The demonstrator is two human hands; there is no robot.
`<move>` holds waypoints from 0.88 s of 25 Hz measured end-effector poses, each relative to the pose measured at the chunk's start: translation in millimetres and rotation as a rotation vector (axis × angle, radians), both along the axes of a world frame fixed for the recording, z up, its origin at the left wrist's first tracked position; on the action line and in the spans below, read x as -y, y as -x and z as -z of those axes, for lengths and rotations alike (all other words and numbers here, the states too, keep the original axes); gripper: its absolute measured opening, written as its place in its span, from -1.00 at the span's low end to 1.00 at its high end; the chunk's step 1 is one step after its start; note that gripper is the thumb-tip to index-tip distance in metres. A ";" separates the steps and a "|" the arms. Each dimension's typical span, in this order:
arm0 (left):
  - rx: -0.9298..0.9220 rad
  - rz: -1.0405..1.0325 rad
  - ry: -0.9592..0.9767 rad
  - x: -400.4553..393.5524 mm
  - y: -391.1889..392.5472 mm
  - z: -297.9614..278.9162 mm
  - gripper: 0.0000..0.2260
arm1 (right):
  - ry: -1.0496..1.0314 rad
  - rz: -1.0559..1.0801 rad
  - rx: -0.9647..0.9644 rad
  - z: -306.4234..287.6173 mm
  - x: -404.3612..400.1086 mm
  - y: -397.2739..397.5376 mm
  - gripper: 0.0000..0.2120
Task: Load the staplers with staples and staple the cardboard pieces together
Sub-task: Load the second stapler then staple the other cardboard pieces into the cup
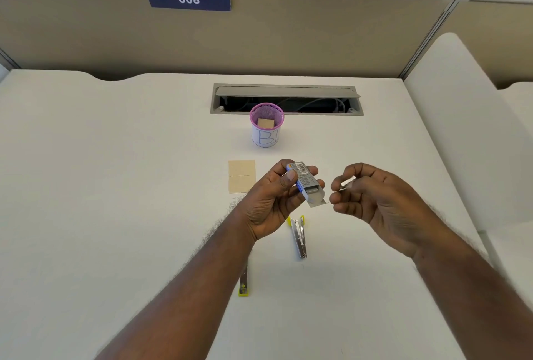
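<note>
Head view. Left hand above the white desk, grip closed around a small staple box, thumb on top, fingers wrapped behind. Box end is open, flap hanging down toward the right hand, grey staple block visible inside. Right hand just beside the box's open end, not touching it; thumb and forefinger pinched on a short strip of staples, other fingers curled in.

Landmark: pink mesh cup, upright mid-desk, white label with blue letters on its front, a cardboard piece standing inside. Flat cardboard pieces lie on the desk just nearer the camera than the cup and slightly left, a seam across the middle. Both hands are nearer still than the cup. Opened yellow stapler lies on the desk below the hands, well nearer than the cup, metal rails exposed. Second yellow stapler further toward the camera, partly hidden under the left forearm; cannot tell if loaded. Open cable tray sits in the desk right behind the cup.
</note>
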State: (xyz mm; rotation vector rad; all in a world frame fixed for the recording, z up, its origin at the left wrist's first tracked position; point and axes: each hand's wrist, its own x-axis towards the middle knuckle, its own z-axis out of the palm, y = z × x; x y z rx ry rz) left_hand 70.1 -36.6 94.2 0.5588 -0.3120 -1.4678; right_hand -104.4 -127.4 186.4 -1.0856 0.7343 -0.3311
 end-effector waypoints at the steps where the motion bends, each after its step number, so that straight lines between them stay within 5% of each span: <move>1: 0.003 -0.007 -0.005 -0.1 -0.1 0.0 -0.82 | -0.032 0.001 0.009 2.6 0.2 1.1 -0.58; 6: 0.024 -0.033 -0.030 0.8 -0.8 1.7 -0.92 | -0.162 0.068 0.061 10.3 0.3 3.8 -0.59; 9: 0.027 -0.062 -0.035 2.2 -0.5 0.5 -0.86 | -0.174 0.071 0.060 9.5 0.3 6.4 -0.77; 12: 0.034 -0.083 -0.026 3.9 -0.4 0.5 -0.81 | 0.467 -0.006 -0.229 15.4 -8.3 8.1 -0.96; 14: 0.030 -0.083 -0.014 4.6 0.0 0.6 -0.75 | 0.880 -0.036 -0.298 22.1 -16.5 6.8 -0.81; 22: 0.031 -0.058 -0.012 5.9 0.4 1.2 -0.66 | 1.535 -0.006 -0.252 26.6 -20.1 1.8 -0.92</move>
